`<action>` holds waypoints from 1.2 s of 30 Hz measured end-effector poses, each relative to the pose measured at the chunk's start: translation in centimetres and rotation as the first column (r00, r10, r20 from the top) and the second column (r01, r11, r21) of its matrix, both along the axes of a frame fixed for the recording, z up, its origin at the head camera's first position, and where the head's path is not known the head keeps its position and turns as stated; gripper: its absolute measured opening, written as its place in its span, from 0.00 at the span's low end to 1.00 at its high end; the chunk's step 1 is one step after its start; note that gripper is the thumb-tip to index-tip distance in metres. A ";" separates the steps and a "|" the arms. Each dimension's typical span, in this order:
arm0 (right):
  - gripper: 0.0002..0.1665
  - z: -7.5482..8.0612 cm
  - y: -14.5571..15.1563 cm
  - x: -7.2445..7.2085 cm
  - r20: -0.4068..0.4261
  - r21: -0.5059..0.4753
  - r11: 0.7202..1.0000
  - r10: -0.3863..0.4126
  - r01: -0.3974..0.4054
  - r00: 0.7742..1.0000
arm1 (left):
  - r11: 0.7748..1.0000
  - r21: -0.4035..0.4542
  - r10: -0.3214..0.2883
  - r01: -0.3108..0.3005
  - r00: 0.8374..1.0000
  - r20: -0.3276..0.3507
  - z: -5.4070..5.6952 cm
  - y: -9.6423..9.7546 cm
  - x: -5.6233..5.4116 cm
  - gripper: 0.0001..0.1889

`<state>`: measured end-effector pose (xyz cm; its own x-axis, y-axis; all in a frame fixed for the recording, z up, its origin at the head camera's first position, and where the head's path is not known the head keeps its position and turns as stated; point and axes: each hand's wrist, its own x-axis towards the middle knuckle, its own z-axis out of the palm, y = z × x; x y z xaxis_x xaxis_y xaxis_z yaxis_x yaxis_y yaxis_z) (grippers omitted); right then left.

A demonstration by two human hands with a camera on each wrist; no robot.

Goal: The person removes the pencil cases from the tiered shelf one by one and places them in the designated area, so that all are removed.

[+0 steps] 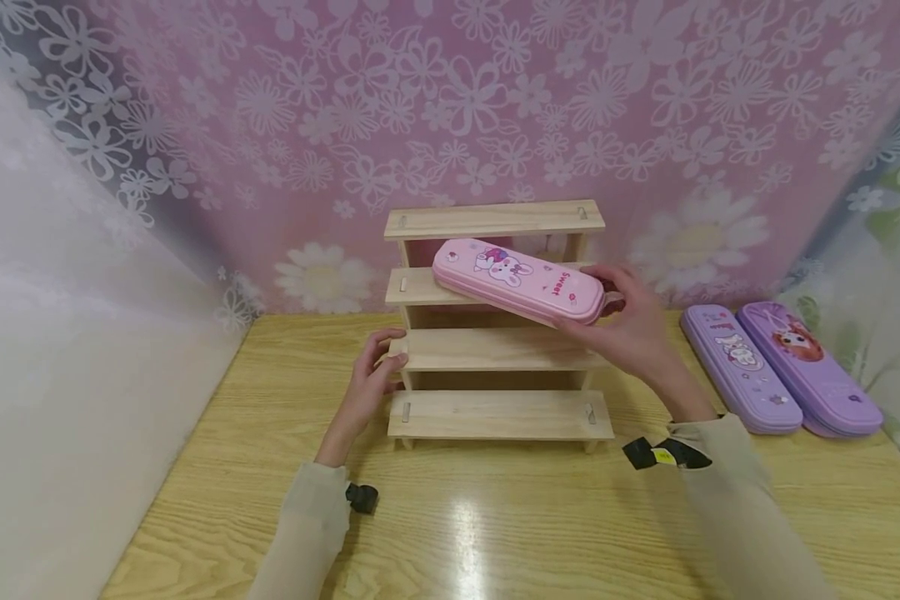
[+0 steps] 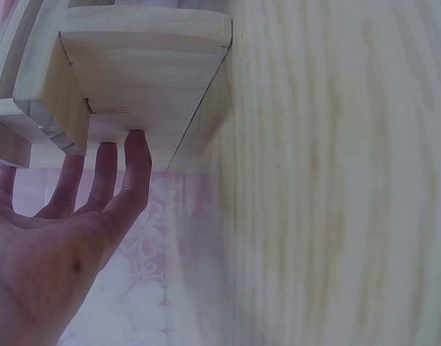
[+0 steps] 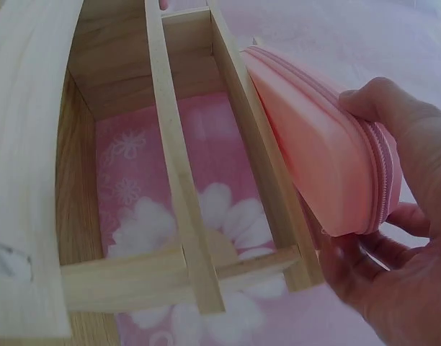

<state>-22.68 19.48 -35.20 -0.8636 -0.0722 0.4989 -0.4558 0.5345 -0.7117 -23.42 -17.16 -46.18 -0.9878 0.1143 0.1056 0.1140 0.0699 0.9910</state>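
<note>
My right hand (image 1: 633,329) grips the right end of a pink pencil case (image 1: 517,279) printed with a white rabbit and the word "Sweet". The case slants over the second tier from the top of a stepped wooden display shelf (image 1: 495,348). In the right wrist view the zipped side of the pink pencil case (image 3: 328,137) shows, with the thumb on one face and fingers on the other. My left hand (image 1: 375,375) holds the shelf's left end at the third tier. In the left wrist view, the left hand's fingers (image 2: 136,169) touch the wooden side panel.
Two purple pencil cases, one with a white cartoon animal (image 1: 741,367) and one with a doll-like figure (image 1: 810,371), lie side by side on the wood-grain table (image 1: 450,517) to the right. A pink flowered cloth (image 1: 450,108) hangs behind the shelf.
</note>
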 end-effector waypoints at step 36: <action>0.35 -2.5 12.8 6.6 -0.267 -0.439 0.896 -0.067 -0.060 0.961 | 1.000 0.014 -0.010 0.010 1.000 -0.010 0.0 0.1 0.1 0.22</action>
<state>-16.05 32.31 -37.70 -0.6917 0.2118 0.6904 -0.6615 0.1976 -0.7234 -23.30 -17.10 -46.18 -0.9856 0.1226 0.1166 0.1240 0.0544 0.9908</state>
